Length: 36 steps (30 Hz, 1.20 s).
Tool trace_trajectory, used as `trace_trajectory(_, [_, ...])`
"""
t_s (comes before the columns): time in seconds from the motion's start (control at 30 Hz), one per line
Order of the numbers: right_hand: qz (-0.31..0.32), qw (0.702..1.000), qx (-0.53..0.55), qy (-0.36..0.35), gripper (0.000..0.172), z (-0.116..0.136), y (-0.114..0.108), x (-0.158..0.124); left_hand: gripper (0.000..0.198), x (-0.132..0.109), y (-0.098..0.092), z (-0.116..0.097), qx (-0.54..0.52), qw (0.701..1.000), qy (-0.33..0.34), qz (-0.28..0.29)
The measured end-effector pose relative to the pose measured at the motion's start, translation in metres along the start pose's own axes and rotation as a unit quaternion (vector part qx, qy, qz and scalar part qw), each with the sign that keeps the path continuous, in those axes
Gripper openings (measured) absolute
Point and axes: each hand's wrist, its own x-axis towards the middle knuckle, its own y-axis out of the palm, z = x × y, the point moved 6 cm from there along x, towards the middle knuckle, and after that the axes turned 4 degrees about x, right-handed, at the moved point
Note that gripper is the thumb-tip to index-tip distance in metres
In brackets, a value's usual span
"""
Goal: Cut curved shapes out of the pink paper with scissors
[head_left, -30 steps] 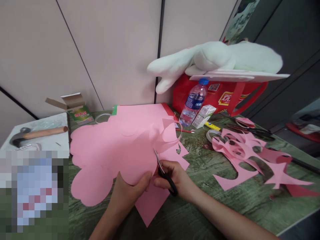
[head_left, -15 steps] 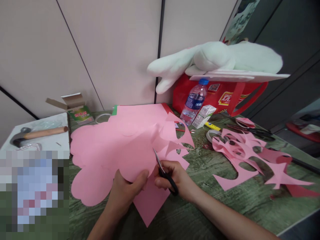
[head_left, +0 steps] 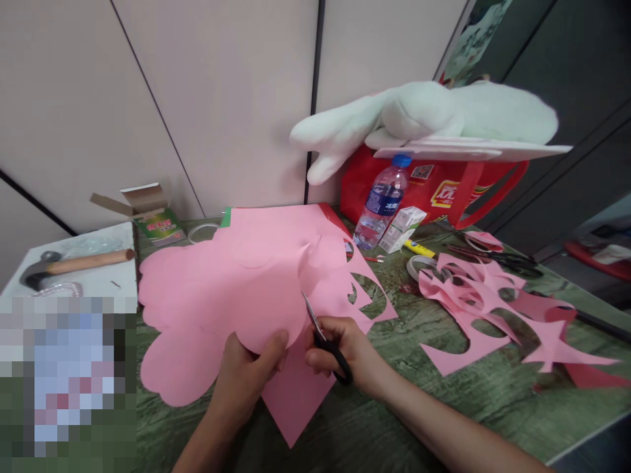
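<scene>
In the middle of the view, my left hand pinches the lower edge of a sheet of pink paper, thumb on top. My right hand is closed around the black handles of a pair of scissors, whose blades point up and away along the paper's curved cut edge. A pointed flap of the pink paper hangs below, between my hands. Rounded pink paper shapes lie to the left, partly overlapped by the sheet. Whether the blades are fully closed is hard to make out.
Pink paper scraps are heaped on the right, beside a roll of tape. Behind stand a water bottle, a small carton and a red bag. A hammer lies on a white board at left.
The cut strip of pink paper right of the scissors has swung down and outward to the right. My left thumb has shifted slightly; the scissors stay nearly in place.
</scene>
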Motion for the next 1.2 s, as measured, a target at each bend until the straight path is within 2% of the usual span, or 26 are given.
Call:
trace_trajectory(0.13, [0.003, 1.0, -0.004, -0.004, 0.044, -0.001, 0.002, 0.0, 0.046, -0.001, 0.001, -0.002, 0.013, 0.999, 0.001, -0.03])
trace_trajectory(0.23, [0.008, 1.0, -0.002, -0.004, 0.046, -0.003, 0.004, -0.001, 0.051, -0.003, 0.008, -0.005, -0.005, 1.0, 0.006, -0.004])
trace_trajectory(0.3, [0.007, 1.0, 0.0, -0.003, 0.046, -0.004, 0.004, -0.001, 0.049, -0.003, 0.01, -0.008, 0.002, 1.0, 0.005, 0.002])
trace_trajectory(0.47, [0.004, 1.0, 0.018, -0.004, 0.044, -0.005, 0.005, 0.0, 0.044, -0.004, 0.004, -0.009, 0.013, 0.999, -0.029, -0.033])
trace_trajectory(0.67, [0.012, 0.998, 0.039, -0.054, 0.045, 0.007, 0.006, 0.001, 0.043, -0.008, 0.011, -0.008, -0.014, 0.999, -0.052, 0.0])
trace_trajectory(1.2, [0.013, 0.998, 0.036, -0.04, 0.047, 0.002, 0.004, 0.002, 0.043, -0.006, 0.009, -0.007, 0.011, 0.998, -0.057, -0.005])
